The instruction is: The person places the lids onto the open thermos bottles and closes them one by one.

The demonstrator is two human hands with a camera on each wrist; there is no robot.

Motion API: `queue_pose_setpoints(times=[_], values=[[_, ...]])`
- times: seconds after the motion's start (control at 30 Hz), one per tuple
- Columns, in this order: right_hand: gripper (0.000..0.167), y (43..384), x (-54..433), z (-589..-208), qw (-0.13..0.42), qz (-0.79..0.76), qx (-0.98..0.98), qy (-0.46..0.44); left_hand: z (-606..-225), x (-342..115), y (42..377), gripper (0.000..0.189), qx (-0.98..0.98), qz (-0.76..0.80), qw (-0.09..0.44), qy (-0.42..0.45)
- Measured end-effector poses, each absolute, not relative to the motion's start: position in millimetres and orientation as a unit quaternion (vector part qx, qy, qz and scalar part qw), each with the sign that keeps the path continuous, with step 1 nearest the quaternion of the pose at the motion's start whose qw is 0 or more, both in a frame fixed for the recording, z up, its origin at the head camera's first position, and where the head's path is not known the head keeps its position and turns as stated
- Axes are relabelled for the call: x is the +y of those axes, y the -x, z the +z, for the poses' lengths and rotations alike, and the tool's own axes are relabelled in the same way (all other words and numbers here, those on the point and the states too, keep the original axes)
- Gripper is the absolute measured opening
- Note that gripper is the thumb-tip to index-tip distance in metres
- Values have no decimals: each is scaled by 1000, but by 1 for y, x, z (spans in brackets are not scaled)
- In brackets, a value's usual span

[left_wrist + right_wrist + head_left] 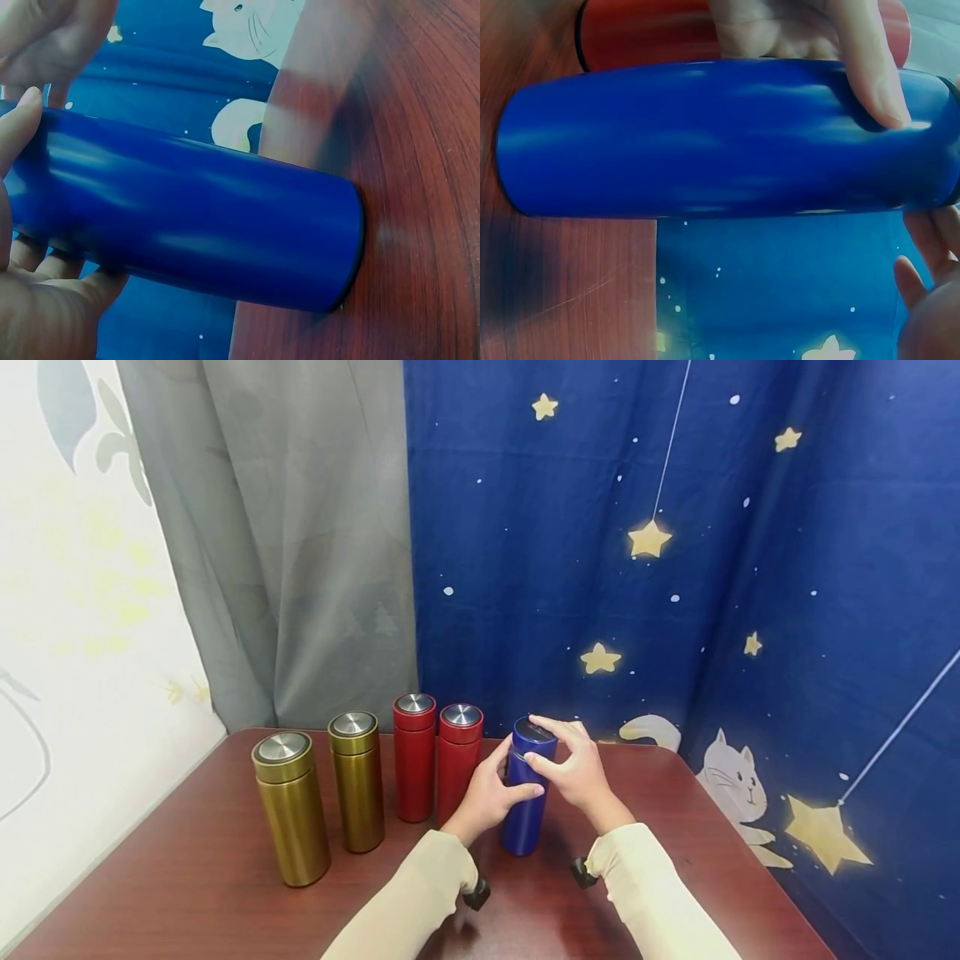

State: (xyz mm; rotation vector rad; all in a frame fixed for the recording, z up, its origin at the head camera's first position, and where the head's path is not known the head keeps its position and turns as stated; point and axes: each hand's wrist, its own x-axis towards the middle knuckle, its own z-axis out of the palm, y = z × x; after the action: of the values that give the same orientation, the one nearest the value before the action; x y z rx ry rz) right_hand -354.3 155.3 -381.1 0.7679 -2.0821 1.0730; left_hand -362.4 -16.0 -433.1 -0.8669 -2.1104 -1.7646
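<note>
A blue thermos (525, 827) with a dark-topped lid (536, 732) stands upright on the table between the two hands. My left hand (486, 795) grips its upper body from the left, thumb across the near side and fingers behind. In the left wrist view, the thermos (195, 210) shows its smooth body and dark base rim on the wood. My right hand (579, 770) holds the lid from the right, index finger over the top edge and thumb low on the near side. In the right wrist view, the left thumb (877, 90) presses the body just below the lid.
Two red thermoses (414, 777) (460, 752) with steel-topped lids stand just left of the blue one. Farther left are two gold thermoses (360, 802) (294, 827). The reddish-brown table (187, 860) ends at a grey curtain (337, 568) and a blue star-patterned curtain (525, 568).
</note>
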Motion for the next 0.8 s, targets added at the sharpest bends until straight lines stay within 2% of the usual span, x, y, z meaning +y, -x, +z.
queue_pose_setpoints(times=[0.47,0.63,0.8], values=[[52,349,133,-382,475,297,-799,-218,-431,-14,357,87,-732,-599,155,286],[55,348,123,-383,528,238,-797,-175,-415,-15,337,82,-729,-593,178,293],[60,346,117,-383,534,203,-809,-134,-405,-16,325,76,-719,-595,190,305]])
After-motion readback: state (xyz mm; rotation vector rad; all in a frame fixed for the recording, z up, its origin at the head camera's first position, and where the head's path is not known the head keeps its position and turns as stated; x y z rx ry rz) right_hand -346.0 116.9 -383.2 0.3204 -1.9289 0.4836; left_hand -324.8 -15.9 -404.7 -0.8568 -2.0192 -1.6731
